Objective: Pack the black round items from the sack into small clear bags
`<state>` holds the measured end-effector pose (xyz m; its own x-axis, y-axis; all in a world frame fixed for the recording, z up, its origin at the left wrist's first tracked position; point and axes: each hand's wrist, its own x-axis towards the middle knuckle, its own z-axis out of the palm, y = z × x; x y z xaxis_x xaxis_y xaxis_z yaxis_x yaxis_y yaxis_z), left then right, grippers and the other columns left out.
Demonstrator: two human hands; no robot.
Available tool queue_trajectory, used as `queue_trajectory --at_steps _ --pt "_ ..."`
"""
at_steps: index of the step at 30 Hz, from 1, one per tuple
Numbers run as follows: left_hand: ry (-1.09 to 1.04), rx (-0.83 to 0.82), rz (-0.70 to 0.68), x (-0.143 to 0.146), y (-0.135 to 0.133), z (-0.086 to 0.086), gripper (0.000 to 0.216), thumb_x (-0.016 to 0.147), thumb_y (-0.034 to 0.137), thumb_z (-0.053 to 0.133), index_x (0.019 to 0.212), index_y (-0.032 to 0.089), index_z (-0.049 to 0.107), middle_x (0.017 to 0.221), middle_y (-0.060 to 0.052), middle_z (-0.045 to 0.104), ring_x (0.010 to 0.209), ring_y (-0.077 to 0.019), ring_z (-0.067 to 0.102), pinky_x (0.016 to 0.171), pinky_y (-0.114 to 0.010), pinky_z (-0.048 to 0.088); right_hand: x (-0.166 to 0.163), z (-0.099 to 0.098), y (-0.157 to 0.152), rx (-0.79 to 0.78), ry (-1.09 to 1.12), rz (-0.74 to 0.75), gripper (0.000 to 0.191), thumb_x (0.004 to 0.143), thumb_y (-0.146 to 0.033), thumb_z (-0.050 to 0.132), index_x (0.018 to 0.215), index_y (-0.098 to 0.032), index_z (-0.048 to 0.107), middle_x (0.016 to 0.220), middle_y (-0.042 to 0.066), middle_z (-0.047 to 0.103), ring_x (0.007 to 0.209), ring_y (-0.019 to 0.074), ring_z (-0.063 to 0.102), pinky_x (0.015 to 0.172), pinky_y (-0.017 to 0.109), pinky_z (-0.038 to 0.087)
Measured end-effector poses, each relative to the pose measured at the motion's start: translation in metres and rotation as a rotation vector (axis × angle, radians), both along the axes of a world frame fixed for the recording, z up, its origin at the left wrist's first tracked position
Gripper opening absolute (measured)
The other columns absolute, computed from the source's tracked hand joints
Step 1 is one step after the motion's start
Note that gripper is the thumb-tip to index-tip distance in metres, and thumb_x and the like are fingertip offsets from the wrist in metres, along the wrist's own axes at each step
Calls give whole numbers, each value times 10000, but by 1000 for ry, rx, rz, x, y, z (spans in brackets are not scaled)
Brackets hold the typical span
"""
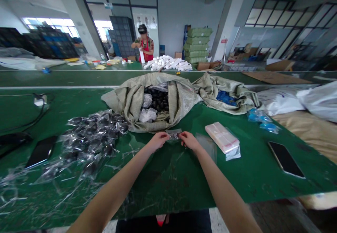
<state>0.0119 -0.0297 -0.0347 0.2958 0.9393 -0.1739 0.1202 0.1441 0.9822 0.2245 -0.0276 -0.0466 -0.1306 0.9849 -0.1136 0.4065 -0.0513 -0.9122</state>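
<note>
My left hand (159,140) and my right hand (189,140) pinch opposite sides of a small clear plastic bag (173,135), held low over the green table. Something dark shows inside the bag, too small to make out. Just beyond it lies an open woven sack (181,103) holding round black items (159,101) and crumpled clear plastic. Beside my right hand are flat clear bags (207,147) and a stack of clear bags (222,137). Over to the left, a heap of bagged black items (92,134) spreads across the tabletop.
A second woven sack (226,92) holds blue items. Blue bagged pieces (263,120) lie right of it. Phones rest at left (42,151) and right (286,159). Plastic strips (60,194) litter the near left. Across the belt, a co-worker (145,47) stands behind white boxes (170,63).
</note>
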Motion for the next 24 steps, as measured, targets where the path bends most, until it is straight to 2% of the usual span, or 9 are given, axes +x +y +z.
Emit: queue_trajectory --at_steps 2,5,8,10,13,15,19,24 --pt "-80 -34 -20 -5 -6 5 383 703 476 718 875 155 599 533 95 374 387 -33 242 389 -199 166 -4 3 -5 -9 93 17 209 856 -382 506 863 -181 562 627 -21 620 400 69 400 404 199 289" --pt "-233 -84 -24 -14 -15 13 467 645 504 769 890 156 577 593 90 401 394 -9 213 380 -191 136 -14 10 -13 -1 203 24 303 826 -471 523 896 -176 535 774 9 656 427 46 378 404 188 275" --pt "-420 -165 11 -22 -21 19 467 594 423 830 874 152 573 611 91 419 388 10 210 375 -181 96 -25 19 -18 2 286 16 370 781 -524 559 900 -175 525 768 2 643 431 41 356 404 185 265" --pt "-473 -190 46 -27 -25 24 457 587 392 836 875 152 575 636 83 455 382 16 223 371 -178 79 -33 24 -19 14 319 -5 361 755 -511 583 885 -178 529 731 -12 628 432 47 356 406 191 267" --pt "-431 -176 67 -34 -30 32 434 643 461 780 869 157 567 687 65 508 370 19 221 360 -182 62 -44 29 -19 50 301 -28 297 745 -455 595 851 -183 543 693 -15 617 458 69 401 428 203 296" --pt "-308 -132 89 -39 -33 36 431 662 494 756 852 159 561 661 69 503 362 11 238 349 -187 76 -52 33 -20 98 244 -18 260 760 -429 583 843 -184 557 716 2 638 503 90 460 459 212 328" --pt "-106 -21 140 -50 -37 41 416 645 442 778 871 141 600 639 56 535 384 -8 325 352 -194 154 -69 43 -24 145 183 34 231 785 -415 557 843 -191 562 737 8 658 521 104 483 481 225 346" --pt "-296 -94 118 -74 -44 44 418 595 424 817 783 149 564 522 102 407 372 -2 225 366 -198 120 -91 52 -27 40 328 127 282 742 -447 622 820 -189 539 649 -30 601 448 69 384 436 212 282"
